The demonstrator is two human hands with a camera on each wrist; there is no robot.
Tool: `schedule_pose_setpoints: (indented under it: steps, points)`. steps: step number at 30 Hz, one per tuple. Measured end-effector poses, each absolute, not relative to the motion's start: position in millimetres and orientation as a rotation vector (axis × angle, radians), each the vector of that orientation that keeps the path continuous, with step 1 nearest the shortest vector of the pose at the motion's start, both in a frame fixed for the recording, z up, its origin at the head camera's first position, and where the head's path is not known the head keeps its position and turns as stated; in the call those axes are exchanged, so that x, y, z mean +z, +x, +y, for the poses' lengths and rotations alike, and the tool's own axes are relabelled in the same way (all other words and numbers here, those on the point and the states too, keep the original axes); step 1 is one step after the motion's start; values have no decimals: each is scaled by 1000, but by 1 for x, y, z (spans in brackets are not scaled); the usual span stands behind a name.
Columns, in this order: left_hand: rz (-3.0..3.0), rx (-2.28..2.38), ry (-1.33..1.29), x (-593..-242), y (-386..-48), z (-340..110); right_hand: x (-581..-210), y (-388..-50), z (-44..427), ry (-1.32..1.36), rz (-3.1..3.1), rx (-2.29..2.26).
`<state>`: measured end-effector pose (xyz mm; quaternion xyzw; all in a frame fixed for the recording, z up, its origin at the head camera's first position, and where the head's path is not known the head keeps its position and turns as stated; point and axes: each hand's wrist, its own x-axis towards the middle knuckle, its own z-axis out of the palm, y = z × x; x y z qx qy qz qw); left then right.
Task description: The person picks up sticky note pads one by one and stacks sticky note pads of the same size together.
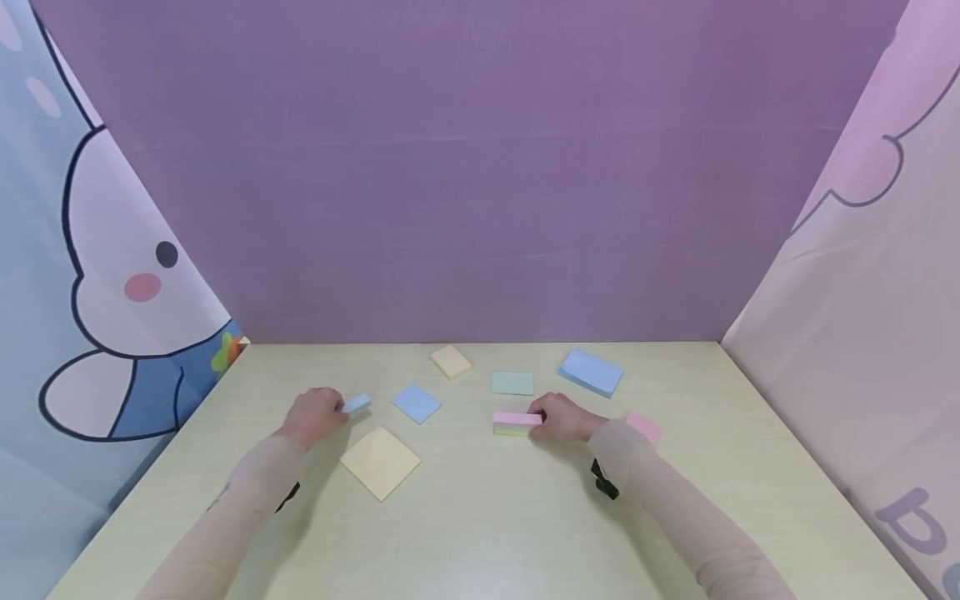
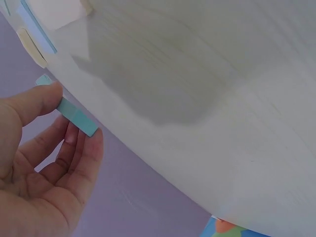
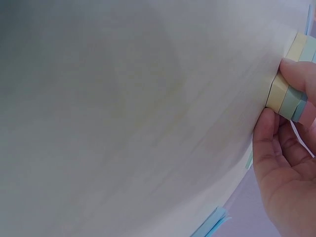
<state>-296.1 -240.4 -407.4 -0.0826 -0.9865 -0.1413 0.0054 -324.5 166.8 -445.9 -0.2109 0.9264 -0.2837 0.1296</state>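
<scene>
My left hand (image 1: 315,417) pinches a small light-blue sticky note pad (image 1: 357,405) between thumb and fingers, over the left part of the table. The left wrist view shows this pad (image 2: 78,120) as a narrow blue-green block, raised off the tabletop. Right of the middle, my right hand (image 1: 564,417) grips the right end of a stack of sticky note pads (image 1: 516,422), pink on top. Seen from the right wrist, the stack (image 3: 287,101) has yellow against the table, then green, blue and pink layers; thumb and fingers hold it at opposite sides.
A large cream pad (image 1: 380,463) and a blue square pad (image 1: 416,403) lie between the hands. Farther back are a small cream pad (image 1: 451,362), a green pad (image 1: 512,383) and a thick blue pad (image 1: 591,372). A pink pad (image 1: 643,427) shows partly behind the right forearm.
</scene>
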Motion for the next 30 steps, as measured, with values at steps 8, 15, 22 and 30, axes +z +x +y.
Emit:
schedule_pose_setpoints:
  steps: [8, 15, 22, 30]
  points:
    - [-3082, -450, -284, -403, -294, -230, -444, -323, 165, -581, 2690, -815]
    - [-3073, -458, -311, -403, -295, -221, -443, -323, 165, -585, 2688, -826]
    - [-3057, -459, -386, -401, -295, -211, -445, -324, 167, -600, 2691, -832]
    - [-3090, -492, -382, -395, -291, -197, -446, -325, 167, -603, 2690, -833]
